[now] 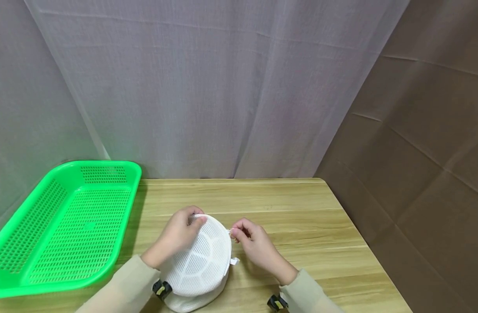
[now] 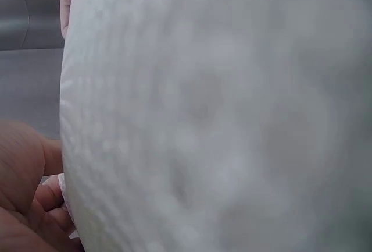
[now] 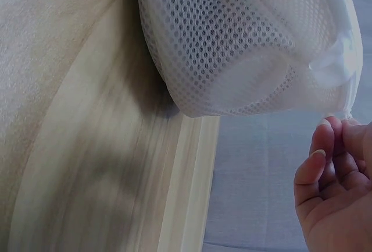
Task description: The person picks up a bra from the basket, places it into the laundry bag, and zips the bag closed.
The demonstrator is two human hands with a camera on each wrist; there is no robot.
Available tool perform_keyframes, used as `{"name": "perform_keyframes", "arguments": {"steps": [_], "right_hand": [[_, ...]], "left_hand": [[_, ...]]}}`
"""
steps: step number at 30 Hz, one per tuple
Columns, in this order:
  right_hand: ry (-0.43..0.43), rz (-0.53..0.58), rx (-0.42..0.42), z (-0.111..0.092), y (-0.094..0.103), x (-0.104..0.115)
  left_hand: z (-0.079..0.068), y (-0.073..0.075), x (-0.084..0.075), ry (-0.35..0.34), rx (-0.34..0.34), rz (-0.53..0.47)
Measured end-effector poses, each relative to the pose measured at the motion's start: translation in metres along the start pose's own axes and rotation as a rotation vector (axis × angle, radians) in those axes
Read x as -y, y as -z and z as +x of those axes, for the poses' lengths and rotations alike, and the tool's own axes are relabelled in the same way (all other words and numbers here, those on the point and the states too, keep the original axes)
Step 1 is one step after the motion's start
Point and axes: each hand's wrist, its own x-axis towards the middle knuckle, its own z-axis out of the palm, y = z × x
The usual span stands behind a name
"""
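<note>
A white mesh laundry bag (image 1: pixel 200 265), round and flat on top, stands near the front of the table in the head view. At its upper edge my left hand (image 1: pixel 181 230) grips the rim, thumb on the mesh top. My right hand (image 1: pixel 256 245) pinches a small white piece, apparently the zipper pull, at the bag's right edge. A small white tag (image 1: pixel 234 261) sticks out below those fingers. In the right wrist view, the fingertips (image 3: pixel 329 125) meet at the bag's corner. Blurred mesh (image 2: pixel 192 112) fills most of the left wrist view.
A green plastic basket (image 1: pixel 123 226) with slotted sides stands on the left of the wooden table (image 1: pixel 301 204). Grey cloth (image 1: pixel 204 100) hangs behind the table, and brown cloth (image 1: pixel 426 143) along the right side.
</note>
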Motion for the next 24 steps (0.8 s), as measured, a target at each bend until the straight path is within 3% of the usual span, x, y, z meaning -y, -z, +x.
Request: {"name": "perform_keyframes", "arguments": {"steps": [15,18,24], "right_hand": [[-0.012,0.009,0.003,0.000,0.000,0.002],[-0.030,0.005,0.001,-0.001,0.001,0.015],[-0.031,-0.003,0.008,-0.003,0.003,0.004]], "left_hand": [[0.002,0.003,0.004,0.028,-0.005,-0.011],[0.002,0.004,0.005,0.033,0.000,-0.009],[0.004,0.006,0.012,0.054,-0.017,0.015]]}}
